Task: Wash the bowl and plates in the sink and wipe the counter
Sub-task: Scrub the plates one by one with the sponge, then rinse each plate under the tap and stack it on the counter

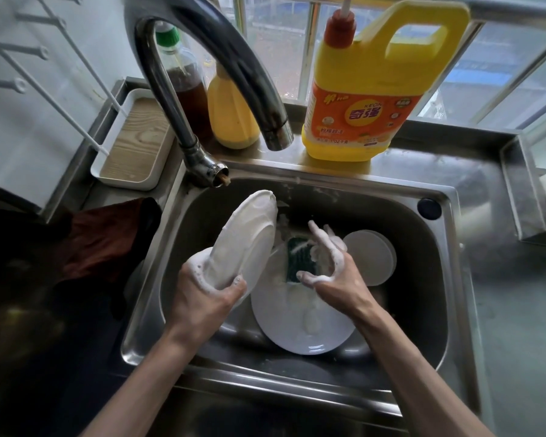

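My left hand grips the lower rim of a soapy white plate, held tilted on edge over the steel sink. My right hand, covered in foam, has its fingers spread just right of a green sponge and holds nothing. The sponge lies on a larger white plate flat in the basin. An upturned white bowl sits in the sink to the right of my right hand.
A curved tap arches over the basin. A yellow detergent jug, a yellow bottle and a brown-liquid bottle stand on the back ledge. A brown cloth lies left of the sink, a white tray behind it.
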`<control>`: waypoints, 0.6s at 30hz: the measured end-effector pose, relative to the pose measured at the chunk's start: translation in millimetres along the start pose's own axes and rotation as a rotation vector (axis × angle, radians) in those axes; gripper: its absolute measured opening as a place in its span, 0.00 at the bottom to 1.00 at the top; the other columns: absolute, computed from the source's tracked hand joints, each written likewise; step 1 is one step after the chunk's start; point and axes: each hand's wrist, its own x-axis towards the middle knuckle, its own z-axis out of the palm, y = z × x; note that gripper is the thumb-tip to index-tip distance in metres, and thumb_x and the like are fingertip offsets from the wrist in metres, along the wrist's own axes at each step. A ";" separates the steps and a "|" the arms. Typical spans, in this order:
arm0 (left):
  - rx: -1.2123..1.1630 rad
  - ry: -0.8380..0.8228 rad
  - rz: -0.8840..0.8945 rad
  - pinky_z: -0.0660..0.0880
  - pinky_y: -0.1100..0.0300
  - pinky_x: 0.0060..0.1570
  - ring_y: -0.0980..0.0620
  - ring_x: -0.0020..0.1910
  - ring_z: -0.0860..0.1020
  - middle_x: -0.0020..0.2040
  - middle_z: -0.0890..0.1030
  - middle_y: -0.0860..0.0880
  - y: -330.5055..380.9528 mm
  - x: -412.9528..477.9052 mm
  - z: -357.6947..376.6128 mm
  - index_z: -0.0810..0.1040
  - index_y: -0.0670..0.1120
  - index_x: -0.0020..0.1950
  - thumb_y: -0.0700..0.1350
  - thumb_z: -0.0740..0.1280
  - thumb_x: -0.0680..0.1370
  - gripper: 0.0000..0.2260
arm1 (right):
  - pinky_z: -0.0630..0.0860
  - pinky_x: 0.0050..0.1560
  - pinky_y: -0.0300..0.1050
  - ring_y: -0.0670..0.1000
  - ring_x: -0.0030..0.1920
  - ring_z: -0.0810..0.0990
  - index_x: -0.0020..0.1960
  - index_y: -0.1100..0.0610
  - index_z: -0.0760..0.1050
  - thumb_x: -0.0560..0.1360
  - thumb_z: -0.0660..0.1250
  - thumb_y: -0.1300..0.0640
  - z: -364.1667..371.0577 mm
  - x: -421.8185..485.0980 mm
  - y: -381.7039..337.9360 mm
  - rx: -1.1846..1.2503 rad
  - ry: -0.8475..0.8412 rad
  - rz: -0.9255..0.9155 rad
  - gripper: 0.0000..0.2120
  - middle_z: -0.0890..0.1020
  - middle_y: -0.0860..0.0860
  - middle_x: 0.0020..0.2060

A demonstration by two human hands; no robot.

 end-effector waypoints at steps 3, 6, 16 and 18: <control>0.041 -0.006 0.065 0.73 0.75 0.32 0.70 0.40 0.80 0.39 0.81 0.56 3.8 -2.3 1.7 0.79 0.51 0.46 0.35 0.78 0.72 0.13 | 0.74 0.72 0.49 0.42 0.67 0.79 0.69 0.41 0.79 0.76 0.75 0.58 2.0 -0.5 -0.4 0.101 0.116 0.050 0.24 0.81 0.45 0.66; 0.130 -0.043 0.139 0.76 0.73 0.35 0.65 0.40 0.82 0.39 0.80 0.60 0.1 -4.5 5.6 0.80 0.52 0.47 0.37 0.77 0.73 0.12 | 0.83 0.60 0.52 0.49 0.54 0.87 0.60 0.51 0.84 0.81 0.71 0.53 3.6 -4.7 -15.2 0.316 0.160 0.123 0.09 0.88 0.48 0.51; 0.672 -0.457 0.720 0.71 0.51 0.70 0.49 0.73 0.73 0.74 0.74 0.54 -20.9 3.3 7.6 0.66 0.59 0.77 0.33 0.77 0.73 0.39 | 0.83 0.41 0.57 0.57 0.45 0.87 0.63 0.57 0.79 0.81 0.65 0.64 -10.3 2.3 -18.6 0.615 0.008 0.385 0.12 0.85 0.60 0.48; 0.636 -0.529 0.653 0.66 0.53 0.75 0.55 0.78 0.65 0.77 0.70 0.58 -22.2 9.5 4.0 0.65 0.62 0.77 0.36 0.76 0.75 0.37 | 0.84 0.40 0.57 0.60 0.46 0.87 0.65 0.53 0.78 0.83 0.65 0.62 -13.2 -2.5 -12.8 0.549 0.014 0.348 0.12 0.87 0.59 0.50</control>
